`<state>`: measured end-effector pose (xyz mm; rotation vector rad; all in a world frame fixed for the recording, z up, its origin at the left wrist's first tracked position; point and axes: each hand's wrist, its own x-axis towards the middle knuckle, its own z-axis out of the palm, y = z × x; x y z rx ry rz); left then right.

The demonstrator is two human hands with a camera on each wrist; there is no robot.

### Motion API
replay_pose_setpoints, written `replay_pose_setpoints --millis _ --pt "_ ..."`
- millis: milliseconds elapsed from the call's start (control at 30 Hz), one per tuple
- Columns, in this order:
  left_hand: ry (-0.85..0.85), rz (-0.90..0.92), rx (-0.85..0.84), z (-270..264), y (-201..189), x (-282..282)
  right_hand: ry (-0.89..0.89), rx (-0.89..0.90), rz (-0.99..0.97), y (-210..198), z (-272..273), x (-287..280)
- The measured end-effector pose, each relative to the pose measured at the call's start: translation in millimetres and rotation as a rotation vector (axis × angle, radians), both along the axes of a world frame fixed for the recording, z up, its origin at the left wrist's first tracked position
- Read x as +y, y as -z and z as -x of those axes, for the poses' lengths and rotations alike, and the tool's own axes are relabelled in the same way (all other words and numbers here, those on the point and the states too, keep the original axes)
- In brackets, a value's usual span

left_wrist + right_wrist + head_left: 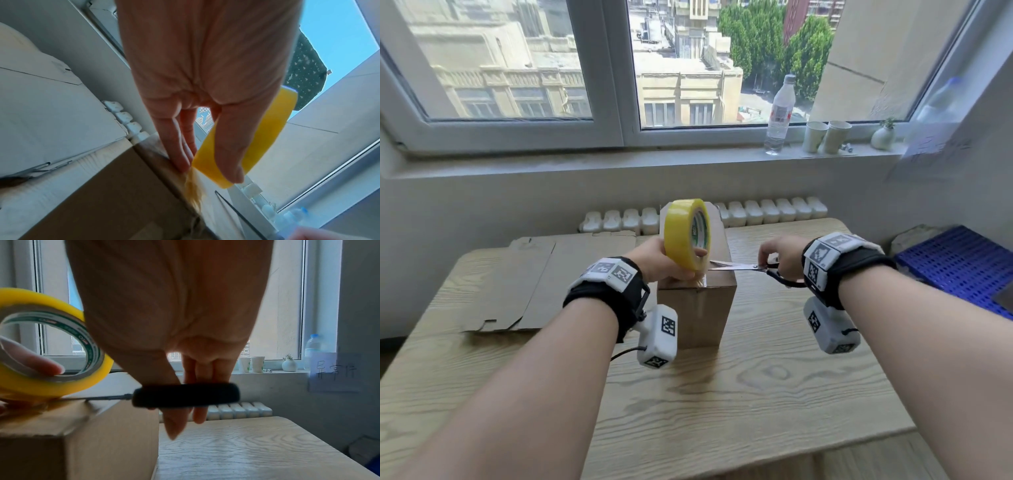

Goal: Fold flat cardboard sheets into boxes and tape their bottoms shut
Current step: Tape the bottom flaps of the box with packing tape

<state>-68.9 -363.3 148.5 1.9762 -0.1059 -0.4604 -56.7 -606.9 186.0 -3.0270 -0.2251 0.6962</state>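
- A white paper sheet (335, 372) stuck to the wall right of the window bore three handwritten characters, reading roughly "异常件".
- The tape roll (51, 353) carried green print round its inner core, too blurred to read.
- The wrist bands (825, 257) showed black-and-white square code markers, without letters.
- The bottle (779, 114) had a red-marked label, unreadable.

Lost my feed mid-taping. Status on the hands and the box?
Left hand grips yellow tape roll on box. Right hand holds scissors, blades at the tape. Nothing in the way.
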Motion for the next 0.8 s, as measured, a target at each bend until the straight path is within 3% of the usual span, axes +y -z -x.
replay_pose_setpoints --millis 267,800 --pt "0.021 -0.073 -0.059 -3.8 -3.7 -1.8 -0.046 0.085 0.063 -20.9 -13.3 6.8" --pt "-0.038 -0.223 -0.032 -11.2 -4.5 -4.2 -0.058 0.087 -0.080 -13.6 -22.1 19.4"
